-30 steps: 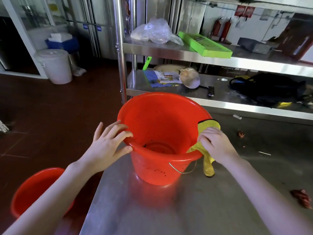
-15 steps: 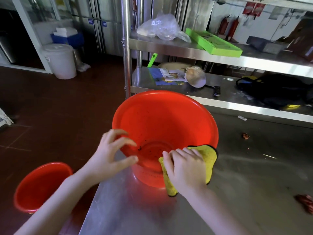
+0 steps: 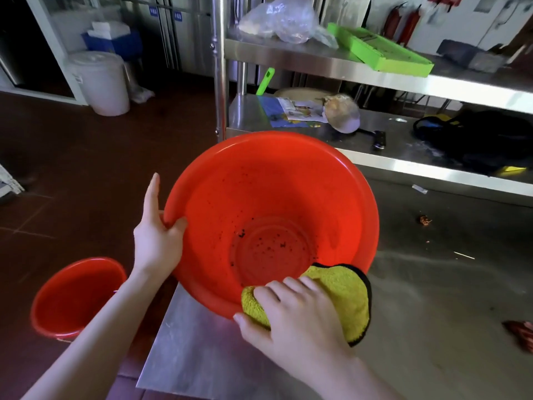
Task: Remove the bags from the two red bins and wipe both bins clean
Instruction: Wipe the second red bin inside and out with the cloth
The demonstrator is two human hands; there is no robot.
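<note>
A red bin point(image 3: 288, 183) is tipped toward me on the steel table point(image 3: 432, 313), its inside speckled with dark crumbs and no bag in it. My left hand point(image 3: 157, 238) grips its left rim, thumb inside. My right hand point(image 3: 291, 316) holds a yellow cloth point(image 3: 346, 295) with a black edge against the bin's near rim, fingers curled over the cloth. A second red bin point(image 3: 72, 295) stands on the floor at the lower left, bagless as far as I can see.
A steel shelf unit point(image 3: 375, 76) rises behind the table with a clear plastic bag point(image 3: 277, 18), a green tray point(image 3: 380, 50), papers and a black bag point(image 3: 476, 137). Scraps lie on the table at the right. A white bucket point(image 3: 101, 82) stands on the floor, far left.
The bin has tipped further toward me. My left hand went from hovering to gripping the left rim. My right hand slid the cloth along the rim from the right side to the near side.
</note>
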